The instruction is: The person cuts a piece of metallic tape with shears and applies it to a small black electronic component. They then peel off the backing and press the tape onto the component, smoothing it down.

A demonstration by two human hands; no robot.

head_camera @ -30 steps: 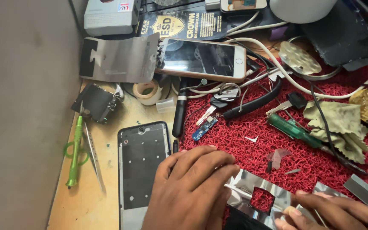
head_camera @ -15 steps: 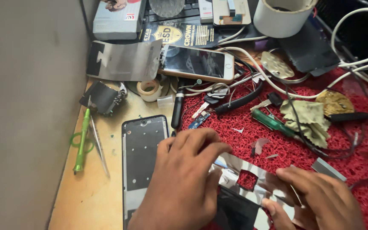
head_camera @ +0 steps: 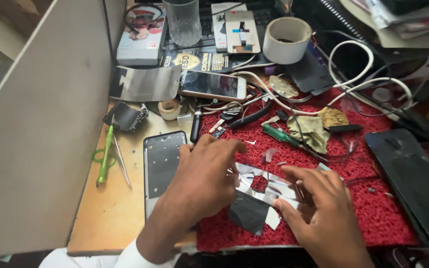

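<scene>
My left hand lies palm down, fingers curled, pressing the near left edge of a crumpled silvery foil sheet flat on the red mat; my right hand comes in from the near right, fingers spread, fingertips pinning the sheet's right side. A dark film piece sticks out from under the foil between my two hands. The foil looks thin and already creased, so I judge it could tear or wrinkle further if my fingers drag apart, and the dark piece could slip out of line beneath it. Just left of my left hand, a bare phone frame lies on the wooden worktop, close enough for my wrist to nudge. Farther left are green tweezers; beyond the foil, a green-handled screwdriver, a crumpled cloth, a phone and a tape roll.
</scene>
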